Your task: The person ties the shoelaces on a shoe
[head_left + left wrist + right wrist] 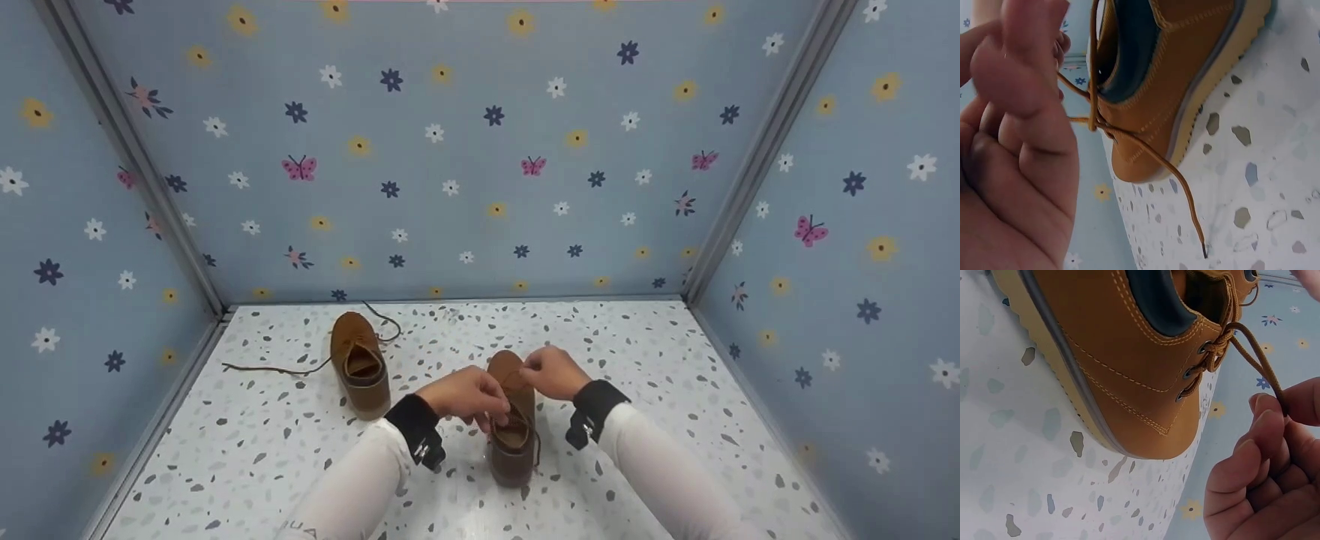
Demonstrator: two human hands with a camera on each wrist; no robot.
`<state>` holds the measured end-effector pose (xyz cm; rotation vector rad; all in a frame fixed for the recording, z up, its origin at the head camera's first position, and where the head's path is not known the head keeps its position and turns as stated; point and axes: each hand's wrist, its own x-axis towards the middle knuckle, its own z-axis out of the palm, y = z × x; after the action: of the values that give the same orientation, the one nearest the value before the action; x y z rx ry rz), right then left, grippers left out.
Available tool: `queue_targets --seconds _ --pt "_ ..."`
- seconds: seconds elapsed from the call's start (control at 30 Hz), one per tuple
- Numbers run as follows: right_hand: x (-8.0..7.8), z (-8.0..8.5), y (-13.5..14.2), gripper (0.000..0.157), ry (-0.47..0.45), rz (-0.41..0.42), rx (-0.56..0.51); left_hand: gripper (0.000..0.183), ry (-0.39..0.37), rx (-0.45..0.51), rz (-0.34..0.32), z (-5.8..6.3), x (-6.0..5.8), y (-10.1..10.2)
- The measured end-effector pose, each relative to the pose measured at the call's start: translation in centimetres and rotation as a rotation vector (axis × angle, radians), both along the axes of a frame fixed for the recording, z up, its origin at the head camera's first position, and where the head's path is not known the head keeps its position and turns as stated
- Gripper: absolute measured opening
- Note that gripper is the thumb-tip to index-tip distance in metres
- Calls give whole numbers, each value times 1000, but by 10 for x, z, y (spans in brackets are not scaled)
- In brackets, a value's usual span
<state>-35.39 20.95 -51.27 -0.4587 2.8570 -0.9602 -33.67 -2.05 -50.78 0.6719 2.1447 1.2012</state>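
Note:
A brown lace-up shoe [511,457] stands on the floor between my hands, its toe pointing away. My right hand [553,373] is near the toe; thumb and fingertips pinch a doubled shoelace [1258,360] drawn out from the knot [1216,349]. Over the left side of the opening is my left hand [466,397], its fingers bent. Whether it holds any lace is not shown. One strand [1094,62] runs from the knot along the opening, past the left fingers. A free lace end [1192,208] hangs on the shoe's left side.
A second brown shoe [361,375] stands to the left, its laces [277,369] loose and spread on the floor. The speckled white floor [637,465] meets blue flowered panels [450,165] at the back and both sides.

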Motion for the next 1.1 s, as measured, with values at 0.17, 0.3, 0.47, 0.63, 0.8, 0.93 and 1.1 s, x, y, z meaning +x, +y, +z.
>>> queue_targets --seconds 0.17,0.3,0.47,0.63,0.8,0.93,1.1 --pt "0 0 1 27 -18 -6 -3 19 133 -52 161 -7 -8 -7" --pt "1 1 0 28 -26 -12 -9 13 192 -46 272 -13 -14 -10" --pt "0 1 0 32 -7 -5 -3 11 235 -39 331 -20 -19 -10" --pt "-1 4 -1 27 -22 -32 -15 13 283 -36 308 -23 -21 -6" --pt "-3 4 0 28 -11 -24 -19 14 317 -66 291 -24 -22 1" --pt "-5 4 1 31 10 -27 -4 14 320 -77 286 -24 -21 6" --pt "-7 6 2 33 32 -35 10 13 291 -79 278 -23 -22 12"
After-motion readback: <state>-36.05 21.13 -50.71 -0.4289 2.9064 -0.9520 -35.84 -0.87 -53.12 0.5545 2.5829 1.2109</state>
